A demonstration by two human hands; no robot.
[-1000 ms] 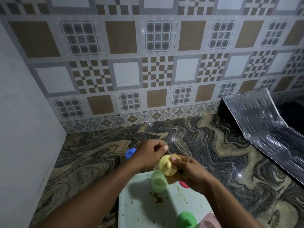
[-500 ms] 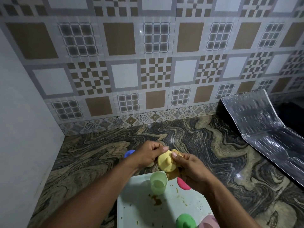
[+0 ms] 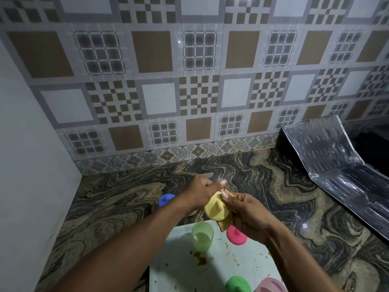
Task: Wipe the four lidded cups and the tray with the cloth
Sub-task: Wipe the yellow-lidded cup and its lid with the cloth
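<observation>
Head view, left hand: clenched on the far edge of a round yellow plastic lid with a small knob, steadying it above the tabletop.
Head view, right hand: closed around a crumpled tan cloth, thumb pressing onto the lid's rim.
Lid handling: probably light, stiff and smooth; likely slippery if damp, so best pinched by rim or knob while rubbing.
Cloth: soft, bunches easily; folds around edges.
Flat white plastic tray: lying on the dark swirled stone tabletop, spotted with brown stains, not yet clean.
On tray: open pale green translucent cup, round pink lid; green lid and pink lidded cup at the bottom edge.
Off tray: blue lid, near the left wrist.
</observation>
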